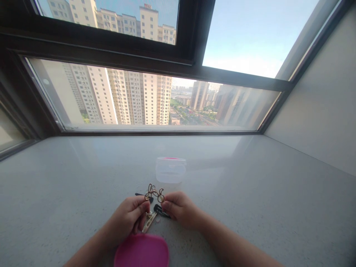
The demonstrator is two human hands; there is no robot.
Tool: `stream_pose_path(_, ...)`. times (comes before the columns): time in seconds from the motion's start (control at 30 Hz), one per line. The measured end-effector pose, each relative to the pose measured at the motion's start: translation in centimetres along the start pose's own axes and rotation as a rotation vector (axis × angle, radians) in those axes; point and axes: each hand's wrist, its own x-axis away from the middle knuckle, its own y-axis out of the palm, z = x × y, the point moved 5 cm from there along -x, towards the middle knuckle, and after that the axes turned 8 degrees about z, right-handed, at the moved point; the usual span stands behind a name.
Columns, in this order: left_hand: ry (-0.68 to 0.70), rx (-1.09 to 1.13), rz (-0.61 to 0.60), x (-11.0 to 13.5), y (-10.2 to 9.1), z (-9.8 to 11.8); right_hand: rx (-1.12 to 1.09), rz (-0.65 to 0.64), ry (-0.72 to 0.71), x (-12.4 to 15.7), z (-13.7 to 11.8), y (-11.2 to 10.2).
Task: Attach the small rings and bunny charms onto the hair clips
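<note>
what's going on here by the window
A person holds a looped brown piece with round ends, pinching one end in the left hand and the other in the right hand. Black clips and a gold-coloured clip lie below it. A pink tray-like piece is nearest the person; a clear box stands beyond the hands.

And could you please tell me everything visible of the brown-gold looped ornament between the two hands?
The brown-gold looped ornament looks metallic, with two outlines like rabbit heads, each around a pale round centre. It is held over the pale, speckled counter, ears upward, its left side pinched by the left hand, its right side by the right hand. Whether it is one joined piece is unclear.
</note>
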Motion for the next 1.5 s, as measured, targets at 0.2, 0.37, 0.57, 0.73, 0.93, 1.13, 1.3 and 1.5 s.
stream_pose_path(0.2,-0.009,0.027,-0.001,-0.09,-0.08,-0.22,0.027,0.026,-0.003,0.02,0.04,-0.16)
stream_pose_path(0.37,-0.031,0.077,-0.013,-0.12,-0.16,0.13,-0.054,0.051,0.041,-0.27,0.47,-0.11)
stream_pose_path(0.57,-0.083,0.143,-0.031,-0.4,-0.24,-0.22,-0.157,0.038,0.076,-0.31,0.5,-0.03)
stream_pose_path(0.73,-0.049,0.167,-0.035,-0.36,-0.29,-0.08,-0.202,0.037,0.074,-0.33,0.42,-0.29)
stream_pose_path(0.93,-0.062,0.159,-0.053,-0.05,-0.13,0.53,-0.197,-0.006,0.099,-0.42,0.58,-0.24)
stream_pose_path(1.13,-0.046,0.16,-0.061,0.15,-0.04,0.71,-0.175,-0.036,0.096,-0.21,-0.13,0.04)
stream_pose_path(1.3,-0.039,0.143,-0.075,0.18,0.02,0.55,-0.211,-0.06,0.08,-0.21,-0.04,-0.09)
stream_pose_path(1.5,-0.035,0.128,-0.084,0.13,-0.02,0.38,-0.199,-0.079,0.045,-0.28,0.13,-0.25)
